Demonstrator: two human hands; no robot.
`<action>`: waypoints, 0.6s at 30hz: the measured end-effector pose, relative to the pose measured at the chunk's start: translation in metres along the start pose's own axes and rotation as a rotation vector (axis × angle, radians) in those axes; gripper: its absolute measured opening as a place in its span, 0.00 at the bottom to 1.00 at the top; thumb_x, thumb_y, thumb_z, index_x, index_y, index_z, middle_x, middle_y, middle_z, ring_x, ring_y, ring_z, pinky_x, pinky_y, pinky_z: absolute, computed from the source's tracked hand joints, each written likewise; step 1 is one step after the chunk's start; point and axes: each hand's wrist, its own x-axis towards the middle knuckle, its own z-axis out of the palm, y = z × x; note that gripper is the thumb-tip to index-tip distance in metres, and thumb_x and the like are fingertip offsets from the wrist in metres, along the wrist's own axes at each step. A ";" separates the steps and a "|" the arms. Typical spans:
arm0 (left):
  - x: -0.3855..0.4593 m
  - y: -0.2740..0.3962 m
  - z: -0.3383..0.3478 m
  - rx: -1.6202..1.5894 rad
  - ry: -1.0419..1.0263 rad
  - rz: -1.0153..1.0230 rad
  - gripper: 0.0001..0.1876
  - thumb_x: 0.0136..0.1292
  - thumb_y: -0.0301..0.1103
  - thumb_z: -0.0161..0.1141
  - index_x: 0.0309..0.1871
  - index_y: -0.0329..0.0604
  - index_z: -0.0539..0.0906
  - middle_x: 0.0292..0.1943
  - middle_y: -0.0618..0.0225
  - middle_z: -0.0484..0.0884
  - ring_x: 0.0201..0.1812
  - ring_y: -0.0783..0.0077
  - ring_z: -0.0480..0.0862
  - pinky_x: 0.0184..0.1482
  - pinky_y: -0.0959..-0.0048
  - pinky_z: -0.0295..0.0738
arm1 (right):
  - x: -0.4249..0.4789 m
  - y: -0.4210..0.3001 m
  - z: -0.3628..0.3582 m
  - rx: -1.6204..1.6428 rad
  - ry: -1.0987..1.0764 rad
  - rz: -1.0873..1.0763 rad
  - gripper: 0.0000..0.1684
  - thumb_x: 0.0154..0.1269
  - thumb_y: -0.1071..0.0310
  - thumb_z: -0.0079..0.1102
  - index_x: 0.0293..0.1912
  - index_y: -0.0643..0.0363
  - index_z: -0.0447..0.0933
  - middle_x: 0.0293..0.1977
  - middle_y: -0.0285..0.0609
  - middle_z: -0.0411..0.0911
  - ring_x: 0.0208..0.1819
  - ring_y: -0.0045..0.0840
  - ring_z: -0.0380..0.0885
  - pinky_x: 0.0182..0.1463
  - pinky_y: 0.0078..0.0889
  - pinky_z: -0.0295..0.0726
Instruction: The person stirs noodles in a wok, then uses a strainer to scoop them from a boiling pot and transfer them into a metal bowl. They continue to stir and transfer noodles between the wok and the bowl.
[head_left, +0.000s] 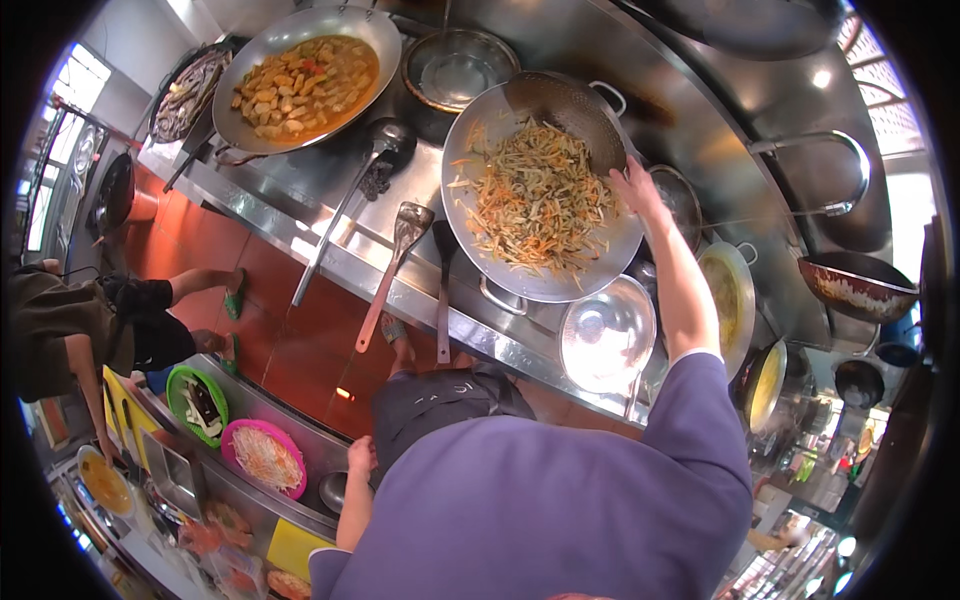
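A wide metal pan (469, 191) with two loop handles sits on the stainless steel counter before me. Shredded vegetables (536, 199), orange and pale green, are heaped inside it. A perforated metal strainer (574, 109) tilts against the pan's far wall. At the strainer's right edge is my right hand (637, 186), its fingers closed around the rim; part of the grip is hidden. My left hand (362, 454) hangs low by my side with curled fingers, and nothing shows in it. Nearest to it is a round metal bowl (334, 491) on the counter behind me.
A wok (386, 41) of chunky stew stands at the left, beside a metal pot (461, 71). A ladle (330, 217), a wooden-handled spatula (386, 285) and a shiny bowl (607, 334) lie along the front edge. A person (82, 330) works at the far left. Pink (304, 480) and green baskets (176, 390) sit behind.
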 end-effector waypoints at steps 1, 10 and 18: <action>-0.012 0.017 -0.002 -0.036 0.017 -0.009 0.12 0.70 0.46 0.62 0.48 0.51 0.82 0.33 0.74 0.81 0.29 0.77 0.80 0.30 0.71 0.77 | 0.012 -0.004 -0.001 -0.041 -0.034 -0.082 0.32 0.72 0.52 0.60 0.67 0.60 0.72 0.53 0.68 0.81 0.56 0.54 0.81 0.60 0.48 0.79; -0.026 0.068 0.014 -0.088 0.102 0.154 0.14 0.73 0.45 0.61 0.54 0.50 0.84 0.38 0.73 0.84 0.35 0.77 0.83 0.36 0.73 0.81 | 0.014 -0.088 -0.048 -0.397 -0.345 -0.579 0.36 0.69 0.62 0.62 0.74 0.42 0.65 0.49 0.57 0.84 0.51 0.52 0.83 0.54 0.52 0.81; 0.009 0.051 0.052 0.052 0.002 0.146 0.13 0.74 0.42 0.58 0.49 0.46 0.86 0.23 0.79 0.76 0.17 0.84 0.69 0.19 0.78 0.62 | -0.065 -0.129 -0.153 -0.642 -0.379 -0.296 0.33 0.68 0.65 0.61 0.71 0.42 0.67 0.44 0.58 0.85 0.45 0.50 0.85 0.49 0.53 0.83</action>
